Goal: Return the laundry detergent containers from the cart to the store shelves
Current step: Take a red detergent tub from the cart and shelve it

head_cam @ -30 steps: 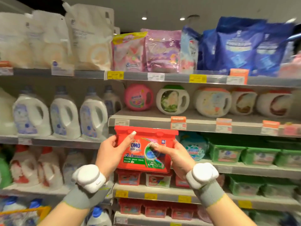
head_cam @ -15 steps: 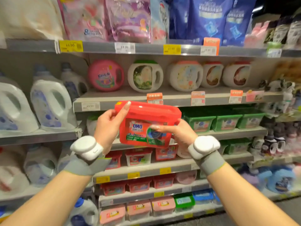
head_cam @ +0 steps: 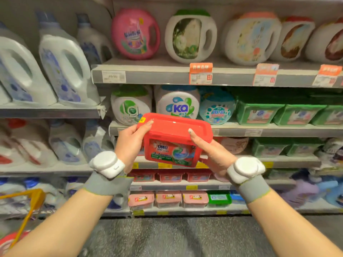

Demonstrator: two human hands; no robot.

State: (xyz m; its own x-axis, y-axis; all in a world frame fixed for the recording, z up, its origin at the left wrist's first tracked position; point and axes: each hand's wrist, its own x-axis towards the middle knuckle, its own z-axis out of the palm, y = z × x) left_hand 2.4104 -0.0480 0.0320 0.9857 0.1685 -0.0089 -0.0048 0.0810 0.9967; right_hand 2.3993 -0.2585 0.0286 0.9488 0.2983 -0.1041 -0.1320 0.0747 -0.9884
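- A red OMO detergent box (head_cam: 176, 140) is held in the air in front of the store shelves (head_cam: 167, 76), tilted so its lid faces up and toward the camera.
- The left hand (head_cam: 130, 143) grips the box's left end — fingers curled over the lid's corner.
- The right hand (head_cam: 209, 154) holds the right side, thumb lying on the lid.
- Behind the box, round white pod tubs (head_cam: 177, 104) sit on a shelf; green boxes (head_cam: 258, 113) stand to their right.
- A yellow cart (head_cam: 27, 201) edge shows at lower left.
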